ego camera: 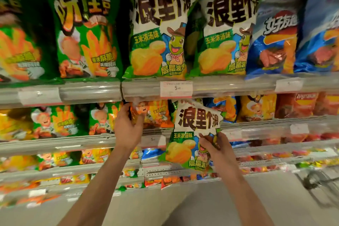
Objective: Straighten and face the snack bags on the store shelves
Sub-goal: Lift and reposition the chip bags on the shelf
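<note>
My right hand pinches a green and white chip bag with a cartoon cowboy, held upright in front of the second shelf. My left hand grips the left edge of an orange snack bag that stands on that same shelf. Two larger green and white bags of the same print stand side by side on the shelf above, facing out.
Dark green fry bags fill the upper shelf's left, blue bags its right. A price tag hangs on the upper shelf rail. Lower shelves hold several small bags. A wire basket sits low right.
</note>
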### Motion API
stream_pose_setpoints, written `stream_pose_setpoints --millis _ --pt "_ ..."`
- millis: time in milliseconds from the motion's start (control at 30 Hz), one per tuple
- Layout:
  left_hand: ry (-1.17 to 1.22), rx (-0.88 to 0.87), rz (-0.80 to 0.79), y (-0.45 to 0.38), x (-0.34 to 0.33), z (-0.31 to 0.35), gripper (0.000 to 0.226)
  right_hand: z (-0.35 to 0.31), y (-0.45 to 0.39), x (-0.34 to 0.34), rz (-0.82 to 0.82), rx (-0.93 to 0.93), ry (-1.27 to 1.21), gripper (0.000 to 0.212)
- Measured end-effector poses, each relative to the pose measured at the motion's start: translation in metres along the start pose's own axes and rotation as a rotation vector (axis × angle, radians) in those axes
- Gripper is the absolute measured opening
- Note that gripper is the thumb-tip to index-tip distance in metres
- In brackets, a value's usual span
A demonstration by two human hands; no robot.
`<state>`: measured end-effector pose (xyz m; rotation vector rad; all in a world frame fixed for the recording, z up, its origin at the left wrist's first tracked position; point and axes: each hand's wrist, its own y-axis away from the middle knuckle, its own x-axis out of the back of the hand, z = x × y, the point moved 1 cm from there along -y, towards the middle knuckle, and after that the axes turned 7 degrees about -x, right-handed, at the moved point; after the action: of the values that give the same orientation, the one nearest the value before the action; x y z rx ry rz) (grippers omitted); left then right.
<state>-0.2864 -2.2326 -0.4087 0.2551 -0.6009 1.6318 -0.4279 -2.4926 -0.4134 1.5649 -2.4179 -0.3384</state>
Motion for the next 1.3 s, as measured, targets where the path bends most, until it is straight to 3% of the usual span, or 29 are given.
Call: stream_pose_setpoints --millis 67,200,367,533,733,933,1067,1200,1300 --pt "-0.038 0.001 0.008 -0.003 -0.003 0.006 0.042 -0.005 -0.009 -0.002 0.002 -0.001 -0.002 0.028" --pt "-0.102 0.042 0.007 -0.009 -0.009 0.016 0.066 -0.009 -0.021 -0.002 -0.005 0.013 0.003 0.030" --pt "-0.131 0.064 0.001 -0.023 -0.014 0.008 0.068 -0.010 -0.024 -0.002 0.058 0.031 0.054 0.041" --pt "-0.010 0.036 0.052 -0.028 -0.017 0.002 0.065 -0.012 -0.026 0.002 0.063 0.053 0.057 0.040" --pt "0.142 0.025 0.029 -0.002 -0.012 0.015 0.039 -0.008 -0.026 0.006 0.060 0.036 0.062 0.030" --pt "0.261 0.035 0.020 0.022 0.030 0.007 0.031 -0.006 -0.025 0.007 0.043 0.044 0.080 0.017" --pt "0.249 0.012 0.027 0.036 0.059 0.000 0.011 -0.017 -0.031 -0.020 -0.001 0.079 0.110 0.020" --pt "0.242 0.048 0.102 0.042 0.091 -0.011 0.032 -0.032 -0.042 -0.051 -0.050 0.134 0.154 0.012" --pt "0.237 0.079 0.128 0.045 0.111 -0.018 0.023 -0.039 -0.059 -0.075 -0.082 0.137 0.136 0.015"
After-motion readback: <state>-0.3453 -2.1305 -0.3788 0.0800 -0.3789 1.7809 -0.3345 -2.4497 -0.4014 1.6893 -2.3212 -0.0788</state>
